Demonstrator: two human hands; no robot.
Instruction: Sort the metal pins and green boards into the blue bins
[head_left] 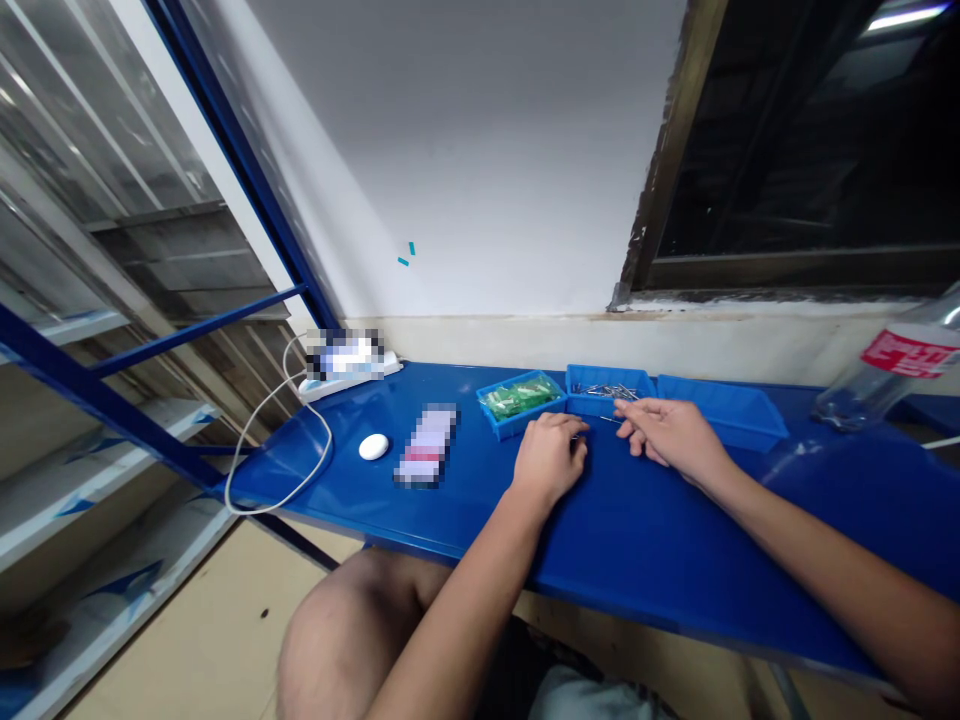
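My left hand (pixel 550 455) rests on the blue table (pixel 600 540), just in front of a blue tray of green pieces (pixel 521 396). Its fingers are curled together, and what they hold, if anything, is too small to make out. To its right, my right hand (pixel 670 436) is at the front edge of a blue tray with thin metal pieces (pixel 611 390). Thumb and forefinger are pinched on something small that I cannot make out. A third blue tray (pixel 724 412) lies behind the right hand.
A clear bottle (pixel 885 365) with a red label stands at the right. On the left are a white round object (pixel 373 447), a blurred flat object (pixel 429 446), and a white power strip (pixel 352 378) with a looping cable (pixel 328 440). A wall runs behind.
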